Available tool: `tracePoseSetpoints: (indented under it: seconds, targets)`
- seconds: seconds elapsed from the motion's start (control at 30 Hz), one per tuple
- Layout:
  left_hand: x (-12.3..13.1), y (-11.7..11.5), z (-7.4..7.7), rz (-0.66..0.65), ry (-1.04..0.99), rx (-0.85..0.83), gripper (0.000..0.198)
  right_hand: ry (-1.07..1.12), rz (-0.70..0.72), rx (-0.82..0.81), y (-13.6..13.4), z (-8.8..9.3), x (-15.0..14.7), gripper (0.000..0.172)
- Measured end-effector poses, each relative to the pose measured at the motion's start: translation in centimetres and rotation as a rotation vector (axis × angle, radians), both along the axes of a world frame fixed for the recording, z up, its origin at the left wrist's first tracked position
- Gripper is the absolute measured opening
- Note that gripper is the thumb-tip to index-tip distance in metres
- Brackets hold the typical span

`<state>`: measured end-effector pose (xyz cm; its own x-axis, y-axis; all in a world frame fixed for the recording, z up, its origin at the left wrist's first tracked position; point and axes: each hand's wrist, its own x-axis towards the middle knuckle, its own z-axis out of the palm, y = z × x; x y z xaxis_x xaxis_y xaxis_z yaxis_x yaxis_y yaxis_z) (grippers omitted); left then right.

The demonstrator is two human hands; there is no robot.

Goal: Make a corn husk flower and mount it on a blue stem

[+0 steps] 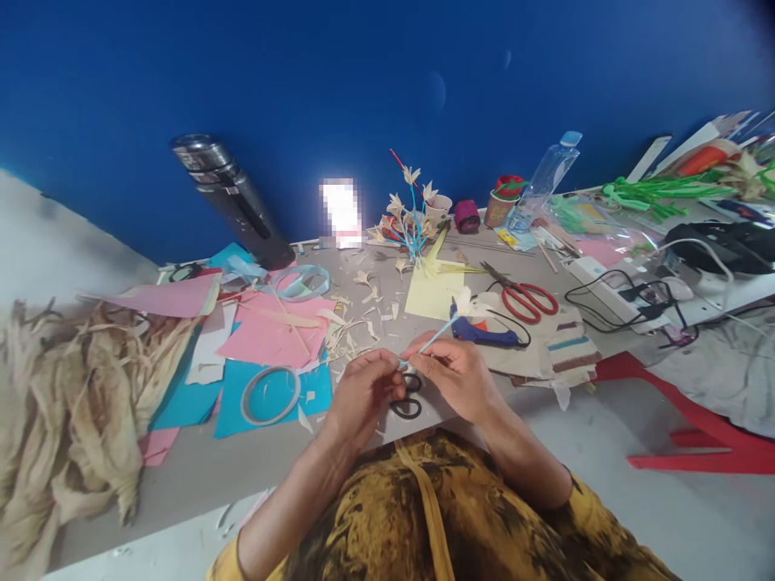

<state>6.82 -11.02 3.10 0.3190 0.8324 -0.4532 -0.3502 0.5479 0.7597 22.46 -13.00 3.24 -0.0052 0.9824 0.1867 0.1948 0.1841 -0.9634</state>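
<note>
Both hands meet over the front edge of the table around a thin light blue stem [437, 336]. My left hand [366, 391] pinches its lower end between thumb and fingers. Close beside it, my right hand [454, 373] is closed on the same stem a little higher up. The stem slants up to the right, and a pale flower [465, 303] shows by its upper end; whether they are joined I cannot tell. Under the hands lie black-handled scissors [405, 408], their blades hidden. A blue glue gun [490, 332] rests just beyond my right hand.
Red-handled scissors [529, 303] lie at the right. Blue-stemmed flowers [415, 226] stand at the back. At left are pink paper [278, 331], a tape roll [270, 395], dried husks [90, 420] and a dark flask [236, 202]. A power strip [642, 303] with cables sits far right.
</note>
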Motion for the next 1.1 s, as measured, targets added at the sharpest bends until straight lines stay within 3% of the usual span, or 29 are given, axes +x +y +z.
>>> tracePoseSetpoints:
  seconds: [0.13,0.33,0.43,0.53,0.63,0.73,0.83,0.97,1.1]
  targets:
    - [-0.1,0.2,-0.4,-0.071,-0.144,-0.126,0.016,0.040,0.048,0.036,-0.2,-0.1,0.0,0.024]
    - [-0.1,-0.1,-0.4,-0.060,-0.149,-0.084,0.018,0.042,0.084,0.020,-0.2,-0.6,0.3,0.023]
    - [-0.1,-0.4,-0.3,0.039,-0.011,0.051,0.022,0.005,-0.024,0.027,-0.3,-1.0,0.1,0.022]
    - [-0.2,-0.8,0.1,0.102,0.258,0.279,0.021,-0.020,-0.109,-0.002,-0.4,-1.0,-0.3,0.022]
    - [-0.3,-1.0,0.9,0.113,0.423,0.418,0.021,-0.029,-0.106,-0.052,-0.3,-0.6,-0.6,0.024]
    - [-0.2,-1.0,1.4,0.115,0.443,0.434,0.019,-0.060,-0.067,-0.082,-0.2,-0.3,-0.6,0.027]
    - [-0.1,-0.7,1.2,0.105,0.340,0.346,0.018,-0.073,-0.062,-0.106,0.0,-0.4,-0.6,0.025]
    - [-0.3,-0.3,0.4,0.141,-0.008,0.131,0.023,0.013,-0.152,-0.145,0.3,-1.1,-0.5,0.027]
    - [0.0,-0.6,-0.4,0.103,-0.133,0.097,0.027,0.075,-0.233,-0.151,0.5,-1.6,-0.8,0.028]
